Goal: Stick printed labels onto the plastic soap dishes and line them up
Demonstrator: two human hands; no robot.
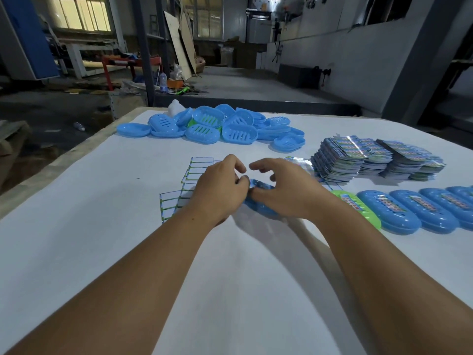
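Note:
A blue soap dish (258,201) lies on the white table (102,213) under both hands. My left hand (220,185) curls over the dish's left end, fingers bent on it. My right hand (281,188) rests on its right side, thumb against the dish, fingers arched above. Any label on this dish is hidden by the hands. A pile of unlabelled blue dishes (217,126), with one green among them, lies at the back. Stacks of printed labels (371,157) stand at the right. A row of labelled dishes (409,211), starting with a green one (358,208), runs along the right.
Spent white backing sheets (184,185) with green edges lie spread left of my hands. A white bottle-like object (175,107) stands behind the pile. The table's left edge runs diagonally; a workshop floor with clutter lies beyond.

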